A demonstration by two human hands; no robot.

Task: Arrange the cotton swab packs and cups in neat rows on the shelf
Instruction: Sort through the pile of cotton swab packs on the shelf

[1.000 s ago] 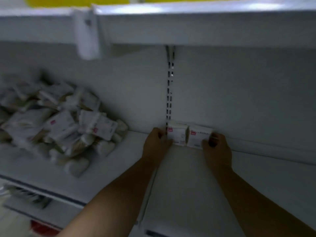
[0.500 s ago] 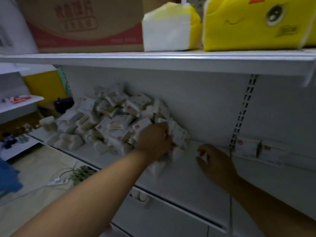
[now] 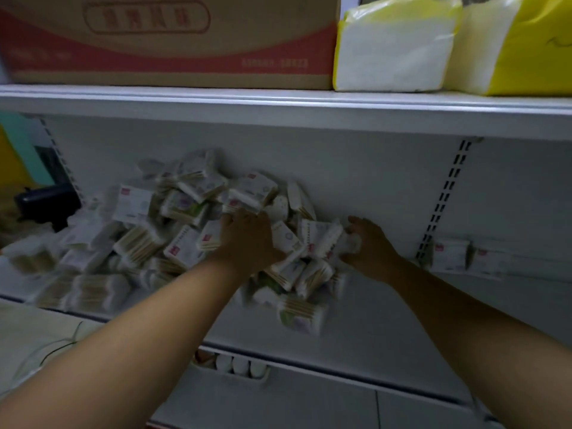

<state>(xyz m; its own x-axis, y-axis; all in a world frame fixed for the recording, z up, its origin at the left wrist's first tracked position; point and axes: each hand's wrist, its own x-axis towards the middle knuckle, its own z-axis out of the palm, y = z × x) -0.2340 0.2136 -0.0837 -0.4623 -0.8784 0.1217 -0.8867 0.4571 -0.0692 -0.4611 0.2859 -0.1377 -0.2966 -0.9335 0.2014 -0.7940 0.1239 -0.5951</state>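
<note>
Cotton swab packs (image 3: 185, 230), heaped at shelf (image 3: 387, 320) back edge: left hand (image 3: 247, 239) palm-down among them, grip hidden; right hand (image 3: 370, 247) curled round one pack (image 3: 351, 243).

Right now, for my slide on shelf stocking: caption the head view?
Left hand reaches into the cotton swab pile; right hand grips a pack.

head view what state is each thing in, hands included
swab pile, loose jumbled heap on the shelf
two packs, side by side in a row, right of the heap
left hand, on the heap, grip unclear
right hand, fingers curled on edge pack
</note>
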